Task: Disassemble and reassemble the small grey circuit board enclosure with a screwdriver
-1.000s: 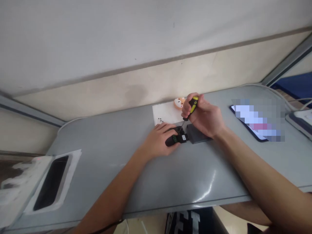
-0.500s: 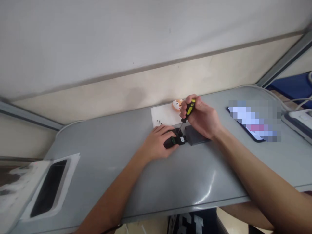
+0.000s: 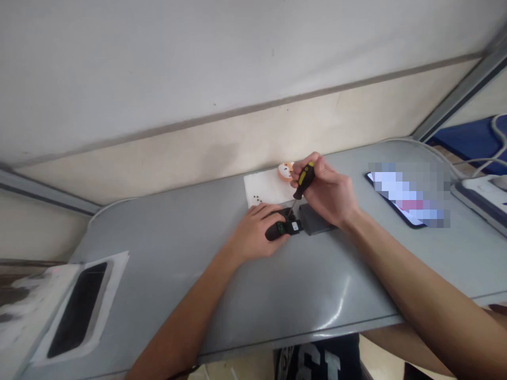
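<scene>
My left hand (image 3: pixel 253 232) is closed around a small black device (image 3: pixel 274 230) on the table, with its fingers over the far side and the thumb at the near side. Green bits and a white label show on the device; its exact kind I cannot make out. My right hand (image 3: pixel 330 192) grips a black and yellow screwdriver (image 3: pixel 304 180), tilted, with its shaft pointing down into the device. Whether the tip sits in a screw is too small to see. A flat dark grey piece (image 3: pixel 315 219) lies under the right hand, partly hidden by it.
Several tiny dark screws (image 3: pixel 257 199) lie on a white sheet (image 3: pixel 263 184) behind the device. An orange and white animal-faced object (image 3: pixel 285 171) stands there too. A lit phone (image 3: pixel 404 198) lies at right, a dark phone-like slab (image 3: pixel 79 309) on white paper at left. A wall borders the grey table (image 3: pixel 170 232).
The screwdriver's handle has turned and leans slightly more, with the right hand's fingers shifted around it. My left hand keeps its hold on the device. The whole view has shifted slightly.
</scene>
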